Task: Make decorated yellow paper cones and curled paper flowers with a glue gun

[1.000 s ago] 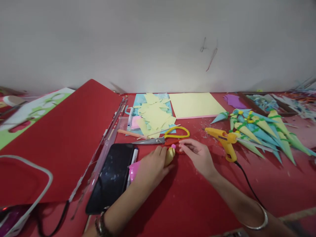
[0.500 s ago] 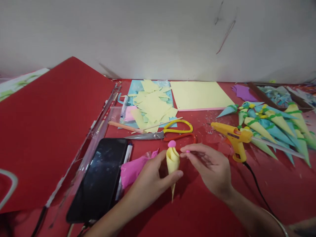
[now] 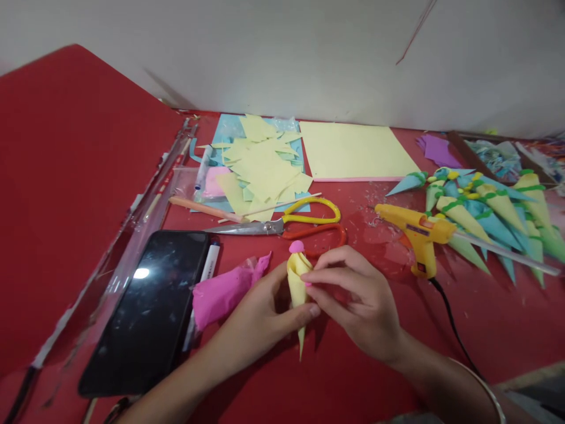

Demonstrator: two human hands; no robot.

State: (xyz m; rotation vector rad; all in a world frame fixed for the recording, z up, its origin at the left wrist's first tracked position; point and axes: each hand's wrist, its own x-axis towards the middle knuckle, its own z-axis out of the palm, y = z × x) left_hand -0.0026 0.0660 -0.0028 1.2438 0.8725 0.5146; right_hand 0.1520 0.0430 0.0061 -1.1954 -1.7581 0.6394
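A rolled pale-yellow paper cone (image 3: 297, 286) points tip down, with a pink ball (image 3: 296, 247) at its top rim. My left hand (image 3: 269, 309) holds the cone between thumb and fingers from the left. On the other side, my right hand (image 3: 359, 297) pinches a small pink piece (image 3: 308, 284) against or very near the cone's right side. A pink packet (image 3: 225, 294) lies just left of my left hand. Scissors (image 3: 273, 227) with yellow and red handles lie behind the cone.
A black phone (image 3: 148, 312) and a marker (image 3: 210, 262) lie at left. Behind are yellow paper scraps (image 3: 260, 165) and a yellow sheet stack (image 3: 353, 151). A yellow glue gun (image 3: 415, 232) with a cord sits at right, beside several decorated cones (image 3: 498, 221).
My right hand has brought the small pink piece leftward and down to the cone's side. The camera view has shifted, so the table items appear higher and further left.
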